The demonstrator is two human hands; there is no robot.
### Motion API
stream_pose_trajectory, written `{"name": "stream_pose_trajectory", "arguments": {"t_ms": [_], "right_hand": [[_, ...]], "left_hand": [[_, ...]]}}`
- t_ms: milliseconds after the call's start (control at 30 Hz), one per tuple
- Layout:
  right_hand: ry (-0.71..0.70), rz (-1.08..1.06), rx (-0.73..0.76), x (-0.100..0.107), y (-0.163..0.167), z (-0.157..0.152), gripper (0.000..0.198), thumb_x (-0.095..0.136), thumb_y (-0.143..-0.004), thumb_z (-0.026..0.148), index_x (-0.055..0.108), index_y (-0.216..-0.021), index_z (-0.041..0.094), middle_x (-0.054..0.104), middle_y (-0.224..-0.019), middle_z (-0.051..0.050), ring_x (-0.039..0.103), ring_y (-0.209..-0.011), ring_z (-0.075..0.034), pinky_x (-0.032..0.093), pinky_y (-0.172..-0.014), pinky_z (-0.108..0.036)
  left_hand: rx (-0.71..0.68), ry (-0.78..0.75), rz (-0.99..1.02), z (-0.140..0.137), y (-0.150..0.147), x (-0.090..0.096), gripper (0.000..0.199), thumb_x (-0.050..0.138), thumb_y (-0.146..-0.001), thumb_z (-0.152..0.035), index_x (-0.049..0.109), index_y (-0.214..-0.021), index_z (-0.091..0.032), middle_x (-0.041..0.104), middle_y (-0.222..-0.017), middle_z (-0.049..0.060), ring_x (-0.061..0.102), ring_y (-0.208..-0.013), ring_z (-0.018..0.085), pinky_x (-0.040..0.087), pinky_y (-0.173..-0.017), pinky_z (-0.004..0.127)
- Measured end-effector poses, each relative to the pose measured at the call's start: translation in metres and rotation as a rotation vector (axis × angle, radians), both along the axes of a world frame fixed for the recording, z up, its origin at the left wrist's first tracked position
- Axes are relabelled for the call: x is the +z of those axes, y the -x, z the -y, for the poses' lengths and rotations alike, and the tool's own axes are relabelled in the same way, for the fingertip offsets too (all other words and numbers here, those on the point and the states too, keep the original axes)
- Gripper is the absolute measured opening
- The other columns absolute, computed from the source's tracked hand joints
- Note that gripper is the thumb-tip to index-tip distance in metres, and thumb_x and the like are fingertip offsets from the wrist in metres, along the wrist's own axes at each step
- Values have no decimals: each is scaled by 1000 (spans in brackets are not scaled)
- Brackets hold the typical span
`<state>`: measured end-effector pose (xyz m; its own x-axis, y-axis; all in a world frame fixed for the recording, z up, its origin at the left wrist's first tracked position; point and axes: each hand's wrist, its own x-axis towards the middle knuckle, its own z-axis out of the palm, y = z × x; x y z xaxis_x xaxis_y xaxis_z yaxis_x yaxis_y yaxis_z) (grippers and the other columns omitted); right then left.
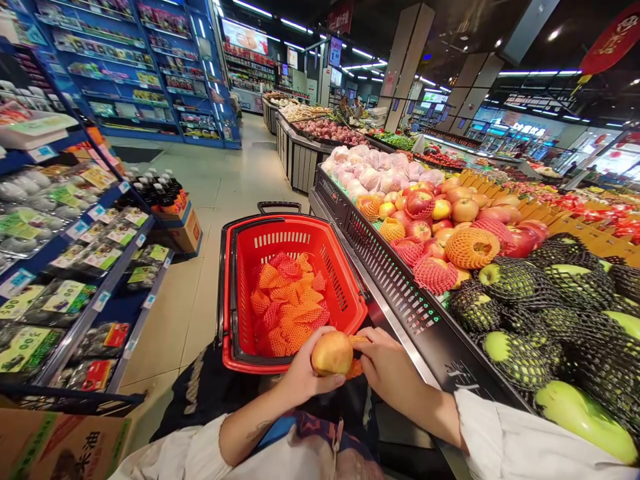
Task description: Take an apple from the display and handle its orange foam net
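The apple (332, 353) in my left hand (300, 377) is round and yellow-orange with a reddish blush, its skin bare and smooth. My left fingers are curled around its near and left side, grasping it from below. My right hand (387, 363) sits just beside the apple on its right, the fingers pinched on a scrap of orange foam net (356, 367) that touches the apple's right side and pokes out beneath it. Both hands hover over the near rim of the red basket (340, 280), at its near right corner.

Inside the basket lies a loose heap of orange and red nets (287, 303), filling most of the floor; the basket's far wall and its black handle (279, 206) stand clear above them. The basket's right wall runs close along the near edge of the counter (400, 280), a dark slotted front that slants away to my right.

On the counter, near its front edge to my right, green fruit (520, 347) sits in black nets. Further along are red and yellow apples (450, 213), some in red or orange nets, then pale fruit in pink wrap (380, 173) at the far end.

To my left, shelves (85, 267) of packaged goods line the aisle, with a cardboard box (60, 447) at the near left. Between the shelves and the basket the floor (210, 193) is open tile, running well away towards the far blue shelving (150, 73).
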<state>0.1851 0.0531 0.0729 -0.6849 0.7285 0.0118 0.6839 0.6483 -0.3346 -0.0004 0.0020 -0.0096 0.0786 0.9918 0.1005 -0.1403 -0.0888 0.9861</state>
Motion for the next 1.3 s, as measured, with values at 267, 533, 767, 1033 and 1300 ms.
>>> {"name": "stream_pose_trajectory", "arguments": {"t_ms": [267,533,767,1033,1300], "right_hand": [[-71,196,47,0,-1,1,16,51,-87,10,63,-92,19,64,-101,-6,60,-92,-22,46,-72,-31],[-55,70,100,-4,-2,3,40,48,-83,2,60,-118,18,60,-123,-11,60,-107,-27,54,-88,-39],[-193,-122,159,-10,-8,2,31,49,-87,4,62,-112,19,61,-123,-13,63,-104,-28,58,-84,-42],[-459,-177,276,-5,-11,6,27,49,-91,8,53,-115,19,67,-113,-11,66,-96,-26,56,-72,-34],[-369,-59,-11,0,1,10,16,53,-81,10,58,-95,16,68,-90,-9,66,-79,-25,42,-56,-31]], "left_hand": [[178,-337,-500,-1,3,4,67,79,-60,-28,51,-122,-19,56,-118,12,56,-112,31,45,-100,46],[169,-542,-573,-3,15,-6,78,78,-64,-29,38,-131,-24,59,-116,11,64,-106,29,54,-91,43],[-72,-641,-654,-4,23,-4,90,78,-59,-21,44,-141,-29,36,-143,15,62,-107,29,54,-94,47],[-65,-585,-783,-2,18,-5,90,78,-58,-22,44,-142,-28,48,-142,15,63,-113,32,57,-94,44],[444,-709,-693,-3,15,-1,69,75,-69,-26,49,-133,-16,58,-122,16,64,-112,28,56,-95,39]]}}
